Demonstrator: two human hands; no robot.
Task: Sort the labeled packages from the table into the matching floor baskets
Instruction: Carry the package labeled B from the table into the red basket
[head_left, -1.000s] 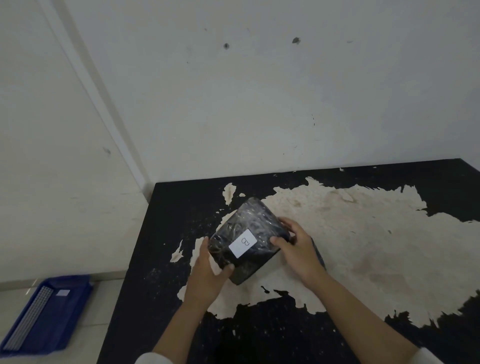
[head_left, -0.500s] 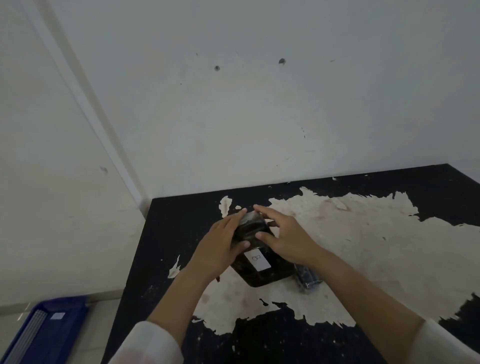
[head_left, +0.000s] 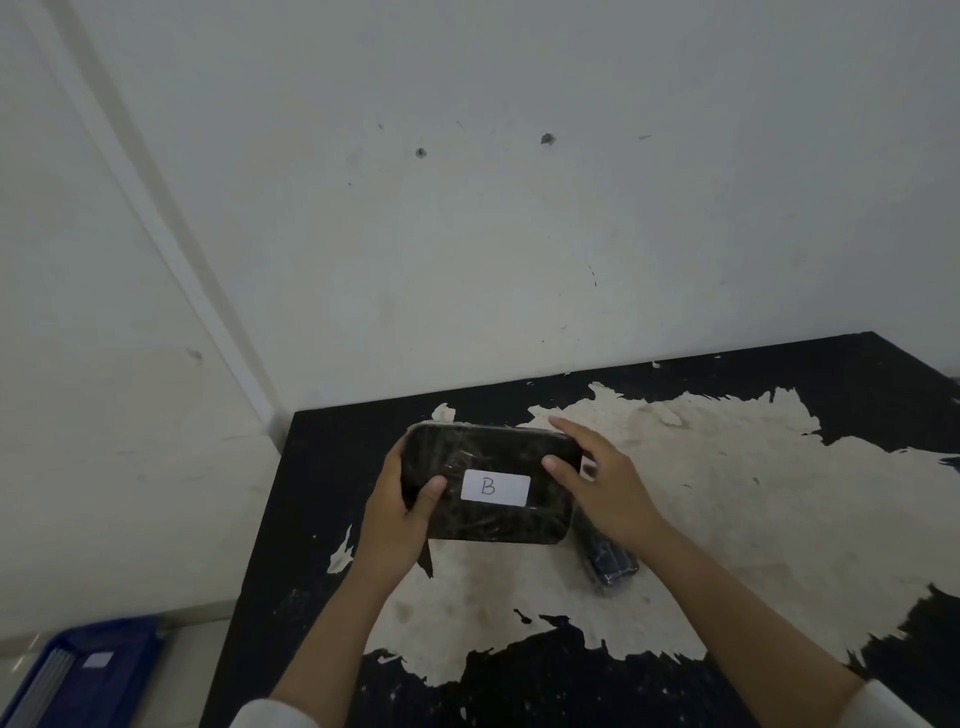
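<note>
Above the counter (head_left: 779, 519), near its far left corner, a dark wrapped package (head_left: 488, 483) is held lengthwise between both hands, its broad face turned toward the camera. A white label (head_left: 496, 488) marked "B" is seen on that face, a little below its middle. The package's left end is gripped by the left hand (head_left: 397, 514), thumb laid across the front and fingers wrapped behind. The right end is held by the right hand (head_left: 602, 480), thumb pressed on the front near the label, fingers curled over the top edge. Whether the lower edge touches the counter cannot be told. A second, smaller dark wrapped package (head_left: 610, 564) is seen lying on the counter just below and behind the right wrist, partly hidden by it. The counter's black surface is peeled away over a wide pale patch beneath the hands. White sleeve cuffs are visible at the bottom edge. On the floor at lower left, a blue basket (head_left: 78, 675) with a small white tag is partly in view, well apart from the package. A pale wall (head_left: 519, 234) stands behind.
</note>
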